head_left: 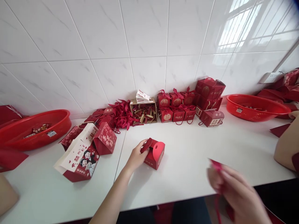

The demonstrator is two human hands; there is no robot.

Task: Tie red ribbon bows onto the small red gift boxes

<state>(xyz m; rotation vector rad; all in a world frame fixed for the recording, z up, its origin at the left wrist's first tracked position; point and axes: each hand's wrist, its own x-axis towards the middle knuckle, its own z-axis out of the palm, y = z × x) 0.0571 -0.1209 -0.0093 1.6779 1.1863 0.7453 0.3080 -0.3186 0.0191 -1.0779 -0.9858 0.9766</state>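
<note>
Near the middle of the white table stands a small red gift box (153, 158) with two rounded top flaps raised. My left hand (138, 155) grips it from the left, fingers at the left flap. Off to the right, close to the front edge, my right hand (235, 189) is closed on a dark red ribbon (218, 207) that hangs down below it; this hand is blurred by motion. Beyond the box, a pile of red ribbons (122, 113) lies against the wall beside a carton (143, 113) of shredded paper and ribbon bits.
Finished-looking small red boxes (177, 113) with bows stand in rows at the wall, beside larger stacked boxes (210, 93). Red basins (35, 127) flank both sides. A white-and-red printed box (81, 155) sits at left. Other people's arms (288, 143) show at both edges.
</note>
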